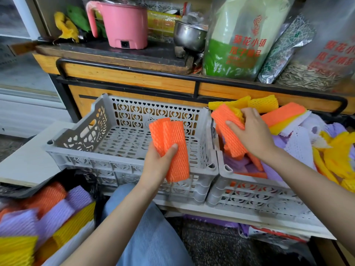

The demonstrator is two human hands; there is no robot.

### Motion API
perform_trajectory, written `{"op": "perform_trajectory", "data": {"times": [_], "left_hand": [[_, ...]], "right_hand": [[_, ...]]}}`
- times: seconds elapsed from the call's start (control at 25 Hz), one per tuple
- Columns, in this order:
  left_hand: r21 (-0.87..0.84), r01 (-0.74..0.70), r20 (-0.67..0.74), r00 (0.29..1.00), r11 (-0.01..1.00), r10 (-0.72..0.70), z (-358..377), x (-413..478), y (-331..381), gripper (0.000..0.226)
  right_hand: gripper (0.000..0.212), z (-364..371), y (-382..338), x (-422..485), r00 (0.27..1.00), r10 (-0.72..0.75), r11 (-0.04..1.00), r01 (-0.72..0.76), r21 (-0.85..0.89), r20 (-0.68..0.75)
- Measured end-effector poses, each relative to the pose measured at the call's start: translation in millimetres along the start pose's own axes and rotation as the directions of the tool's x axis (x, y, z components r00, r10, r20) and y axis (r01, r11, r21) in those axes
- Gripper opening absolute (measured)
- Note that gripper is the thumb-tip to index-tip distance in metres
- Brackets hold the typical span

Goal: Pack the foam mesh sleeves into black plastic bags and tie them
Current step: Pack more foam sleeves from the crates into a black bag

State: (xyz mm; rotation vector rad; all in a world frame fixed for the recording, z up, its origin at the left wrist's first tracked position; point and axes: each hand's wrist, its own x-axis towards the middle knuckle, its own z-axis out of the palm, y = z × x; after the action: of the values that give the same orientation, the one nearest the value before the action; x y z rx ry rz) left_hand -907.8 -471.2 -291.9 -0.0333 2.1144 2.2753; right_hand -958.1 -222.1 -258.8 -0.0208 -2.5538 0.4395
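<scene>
My left hand (160, 166) grips a small stack of orange foam mesh sleeves (172, 143) upright over the front edge of an empty grey crate (80, 135). My right hand (251, 131) holds another orange sleeve (224, 121) above the right grey crate (226, 169), which is full of orange, yellow, purple and white sleeves (299, 143). At the lower left, a black plastic bag (28, 191) lies open with orange, purple and yellow sleeves (57, 212) inside.
Behind the crates stands a wooden counter (134, 73) with a black metal rail. On it are a pink electric pot (124, 24), a steel pot (189, 35) and large bags of sunflower seeds (240, 41). My blue-jeaned knee (153, 237) is below the crates.
</scene>
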Motion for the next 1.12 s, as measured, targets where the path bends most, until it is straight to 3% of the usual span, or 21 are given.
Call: {"op": "perform_trajectory", "data": {"times": [0.12,0.2,0.4,0.52,0.64,0.88,1.04,1.12], "left_hand": [[0.053,-0.088,-0.062,0.994,0.995,0.092,-16.5,-2.8,5.7,0.035],[0.094,-0.15,-0.125,0.979,0.984,0.161,-37.8,-4.2,12.6,0.038],[0.236,-0.247,-0.299,0.902,0.94,0.312,-110.9,-23.5,29.0,0.028],[0.351,-0.206,-0.404,0.847,0.913,0.346,-161.3,-44.1,32.1,0.025],[0.41,-0.114,-0.518,0.788,0.905,0.334,-206.6,-63.6,27.7,0.027],[0.384,-0.02,-0.671,0.681,0.923,0.294,-262.5,-88.7,13.2,0.042],[0.4,-0.002,-0.682,0.667,0.917,0.299,-280.6,-94.6,5.2,0.043],[0.495,0.011,-0.622,0.703,0.869,0.346,-283.5,-93.7,-1.7,0.042]], "right_hand": [[0.04,-12.2,-55.0,-6.7,0.991,-0.08,0.977,0.099,0.187,-0.107],[0.037,-14.0,-96.3,-14.5,0.989,-0.111,0.925,0.14,0.352,-0.102],[0.021,-2.1,-187.3,-36.9,0.967,-0.206,0.676,0.03,0.736,0.15],[0.018,24.9,-229.6,-52.3,0.929,-0.251,0.553,-0.094,0.828,0.273],[0.024,65.9,-275.5,-77.6,0.866,-0.309,0.515,-0.195,0.835,0.393],[0.037,145.8,-341.9,-125.2,0.715,-0.396,0.581,-0.29,0.76,0.576],[0.042,188.6,-341.5,-135.5,0.62,-0.401,0.844,-0.035,0.534,0.675],[0.051,195.3,-336.6,-137.9,0.618,-0.373,0.881,0.004,0.472,0.692]]}}
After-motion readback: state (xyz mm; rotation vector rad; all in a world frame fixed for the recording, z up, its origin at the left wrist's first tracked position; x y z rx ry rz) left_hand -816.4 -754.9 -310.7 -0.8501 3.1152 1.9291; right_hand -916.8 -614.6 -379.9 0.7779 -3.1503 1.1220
